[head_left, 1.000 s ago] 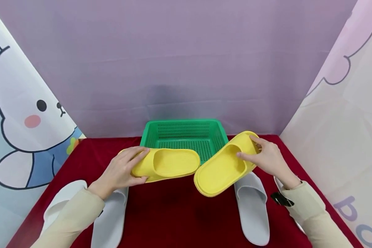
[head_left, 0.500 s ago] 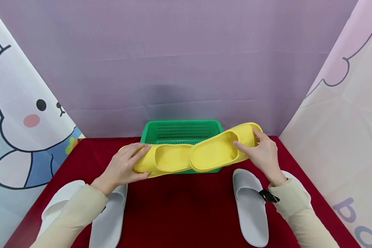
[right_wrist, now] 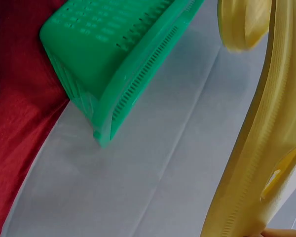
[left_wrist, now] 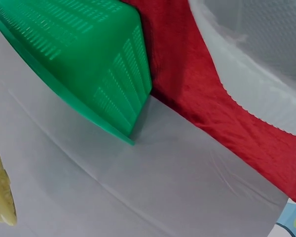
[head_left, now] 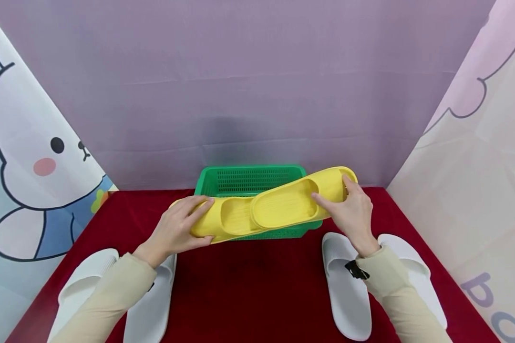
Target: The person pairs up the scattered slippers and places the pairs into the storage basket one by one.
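Note:
Two yellow slippers are held up in front of the green basket in the head view. My left hand (head_left: pixel 178 228) grips the left yellow slipper (head_left: pixel 235 215) by its toe end, thumb on the near side and fingers over the top. My right hand (head_left: pixel 349 212) pinches the right yellow slipper (head_left: pixel 285 204) at its strap, with the thumb near the foot opening. The heel of the right slipper overlaps the left slipper's heel part, hiding it. The right wrist view shows a slipper's ribbed side (right_wrist: pixel 256 128); only a slipper edge (left_wrist: pixel 0 192) appears in the left wrist view.
Behind the slippers, the green basket (head_left: pixel 257 180) stands against the purple backdrop (head_left: pixel 257 85). On the red cloth (head_left: pixel 249 295) lie a grey slipper (head_left: pixel 148 307) and a white slipper (head_left: pixel 81 286) at left, a grey slipper (head_left: pixel 347 295) and a white slipper (head_left: pixel 414 262) at right, partly under the sleeves.
The right slipper has swung up to a flatter angle and shifted left with my right hand, now overlapping the left slipper. My left hand has moved slightly right and up with its slipper.

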`<state>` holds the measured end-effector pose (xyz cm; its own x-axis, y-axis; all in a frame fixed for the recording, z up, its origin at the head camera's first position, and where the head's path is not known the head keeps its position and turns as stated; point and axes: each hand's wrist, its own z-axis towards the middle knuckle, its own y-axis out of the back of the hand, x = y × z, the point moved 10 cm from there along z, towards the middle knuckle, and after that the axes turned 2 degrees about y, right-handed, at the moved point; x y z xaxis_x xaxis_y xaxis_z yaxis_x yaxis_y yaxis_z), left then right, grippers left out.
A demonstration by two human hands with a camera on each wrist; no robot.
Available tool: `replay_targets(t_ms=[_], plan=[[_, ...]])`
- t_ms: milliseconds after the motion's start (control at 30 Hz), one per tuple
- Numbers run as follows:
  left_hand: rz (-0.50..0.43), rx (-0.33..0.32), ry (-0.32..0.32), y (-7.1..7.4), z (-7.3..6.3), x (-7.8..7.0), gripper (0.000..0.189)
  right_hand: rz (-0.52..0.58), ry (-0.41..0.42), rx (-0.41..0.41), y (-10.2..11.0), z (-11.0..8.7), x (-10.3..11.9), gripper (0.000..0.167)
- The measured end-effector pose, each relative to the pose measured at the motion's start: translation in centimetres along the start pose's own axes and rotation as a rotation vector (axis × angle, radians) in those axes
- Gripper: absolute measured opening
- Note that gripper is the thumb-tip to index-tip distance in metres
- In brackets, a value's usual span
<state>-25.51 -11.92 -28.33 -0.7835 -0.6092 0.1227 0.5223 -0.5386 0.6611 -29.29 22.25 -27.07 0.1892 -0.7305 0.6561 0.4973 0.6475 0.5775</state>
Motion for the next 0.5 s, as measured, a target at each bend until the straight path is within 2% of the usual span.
replay_targets(t_ms=[233, 500], plan=[[0.001, -0.015, 0.004, -0.1, 0.5, -0.4, 0.063, 0.012, 0.001, -0.004, -1.1, -0.5, 0.6, 0.089], [-0.001, -0.036, 0.0, -0.6, 0.7, -0.6, 0.062, 0.009, 0.05, -0.058, -1.5, -1.1, 1.6, 0.086]])
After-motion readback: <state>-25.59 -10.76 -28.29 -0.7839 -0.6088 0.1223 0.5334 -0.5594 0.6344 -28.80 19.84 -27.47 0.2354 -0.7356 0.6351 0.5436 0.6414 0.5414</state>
